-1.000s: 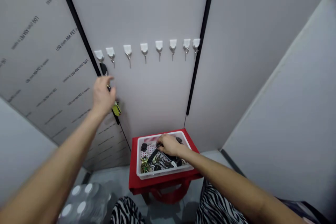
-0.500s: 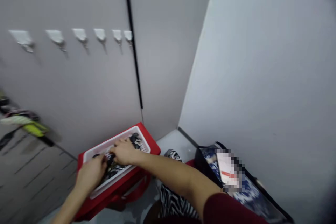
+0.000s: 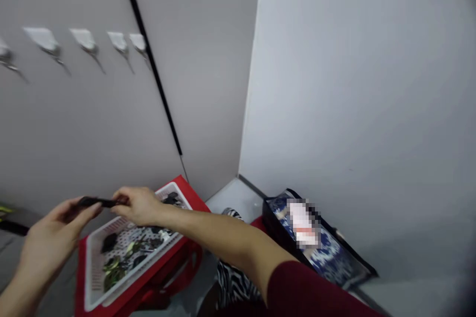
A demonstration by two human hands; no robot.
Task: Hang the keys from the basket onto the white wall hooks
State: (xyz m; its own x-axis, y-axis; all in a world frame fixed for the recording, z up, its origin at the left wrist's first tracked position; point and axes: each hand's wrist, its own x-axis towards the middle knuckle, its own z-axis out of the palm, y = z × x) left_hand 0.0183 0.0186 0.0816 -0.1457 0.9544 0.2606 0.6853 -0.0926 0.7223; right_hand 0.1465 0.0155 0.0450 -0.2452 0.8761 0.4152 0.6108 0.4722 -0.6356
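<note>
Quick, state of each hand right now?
Left hand: closed, holding one end of a slim black item.
Right hand: closed, fingertips on the slim black item's other end.

Plastic, metal, cloth; mostly smooth.
Basket [image 3: 88, 267]: smooth plastic. Red carrier [image 3: 197, 195] beneath: matt, cloth-like. Wall hooks [image 3: 84, 38]: smooth plastic backs, shiny metal prongs. Wall panel [image 3: 208, 84]: smooth, low sheen. Sleeve [image 3: 297, 282]: matt cloth. Black item [image 3: 106, 203]: blurred, material unclear.

No lettering readable; pale patch [image 3: 303, 223] on blue bag [image 3: 336, 260] (pixelated), possibly label.
</note>
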